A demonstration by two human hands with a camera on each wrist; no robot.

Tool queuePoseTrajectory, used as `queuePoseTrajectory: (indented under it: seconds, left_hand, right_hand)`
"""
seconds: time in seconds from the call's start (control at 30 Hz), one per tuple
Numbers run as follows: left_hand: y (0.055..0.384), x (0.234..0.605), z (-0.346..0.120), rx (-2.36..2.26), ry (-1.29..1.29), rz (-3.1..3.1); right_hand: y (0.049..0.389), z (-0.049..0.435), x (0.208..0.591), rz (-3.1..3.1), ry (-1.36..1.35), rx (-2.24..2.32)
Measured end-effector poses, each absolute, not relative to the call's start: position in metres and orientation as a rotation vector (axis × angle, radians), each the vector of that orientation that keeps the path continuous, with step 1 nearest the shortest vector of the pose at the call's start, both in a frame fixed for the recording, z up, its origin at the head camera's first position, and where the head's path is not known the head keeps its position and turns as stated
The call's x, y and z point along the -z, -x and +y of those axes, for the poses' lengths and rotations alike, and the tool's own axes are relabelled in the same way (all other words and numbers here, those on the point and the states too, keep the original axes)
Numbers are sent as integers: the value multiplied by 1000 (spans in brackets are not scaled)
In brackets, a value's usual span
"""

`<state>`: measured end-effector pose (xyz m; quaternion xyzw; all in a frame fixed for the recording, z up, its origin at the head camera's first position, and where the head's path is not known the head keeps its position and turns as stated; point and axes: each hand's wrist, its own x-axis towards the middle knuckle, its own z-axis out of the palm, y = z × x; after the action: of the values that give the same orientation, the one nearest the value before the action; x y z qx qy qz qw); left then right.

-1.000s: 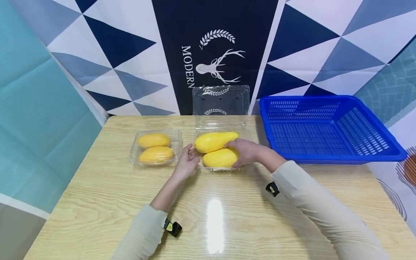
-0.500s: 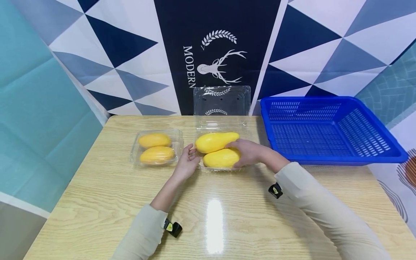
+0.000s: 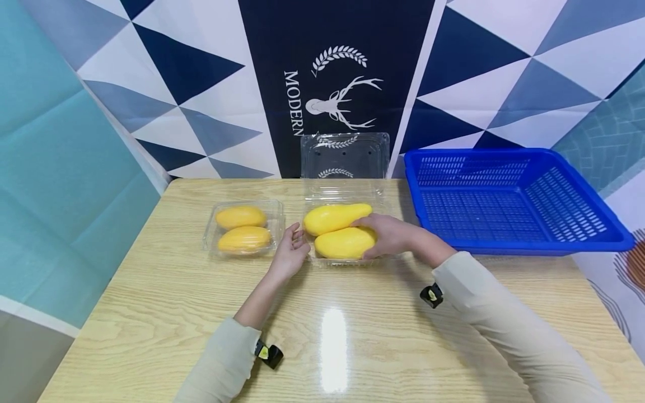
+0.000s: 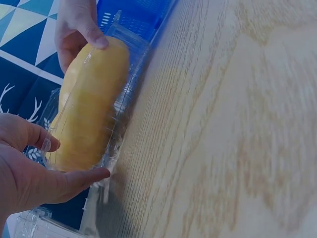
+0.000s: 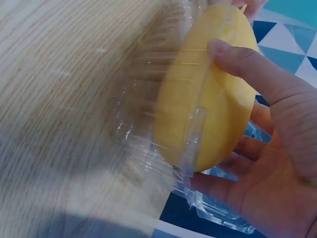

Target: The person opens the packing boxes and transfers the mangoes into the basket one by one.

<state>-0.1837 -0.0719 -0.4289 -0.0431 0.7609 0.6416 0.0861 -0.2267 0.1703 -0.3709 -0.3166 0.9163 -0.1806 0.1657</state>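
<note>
A clear plastic clamshell box (image 3: pixel 342 262) stands in the head view's middle, its lid (image 3: pixel 347 157) raised at the back. Two yellow mangoes sit in it, a long rear mango (image 3: pixel 335 218) and a rounder front mango (image 3: pixel 345 243). My right hand (image 3: pixel 390 235) grips the front mango's right end. In the right wrist view its thumb (image 5: pixel 233 52) lies along the mango, with the other fingers (image 5: pixel 218 188) at its far side and lower end. My left hand (image 3: pixel 289 252) touches the box's left end, fingers relaxed; its thumb (image 4: pixel 84 181) lies near the front corner in the left wrist view.
A smaller clear box (image 3: pixel 278 221) with two orange-yellow mangoes (image 3: pixel 244 239) stands to the left, its lid down. On the right a blue plastic basket (image 3: pixel 519 246) stands by the table's back edge. A patterned cloth (image 3: pixel 201 84) hangs behind the wooden table (image 3: pixel 166 313).
My right hand has shifted slightly to the right, and the front mango has moved a little up and right with it. The left hand has stayed at the box's left end.
</note>
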Motion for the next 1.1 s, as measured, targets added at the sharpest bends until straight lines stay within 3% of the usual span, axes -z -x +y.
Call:
queuePoseTrajectory:
  seconds: [1.1]
  left_hand:
    - [182, 428, -72, -1961, 126, 2225]
  right_hand:
    - [218, 178, 358, 2673, 871, 617]
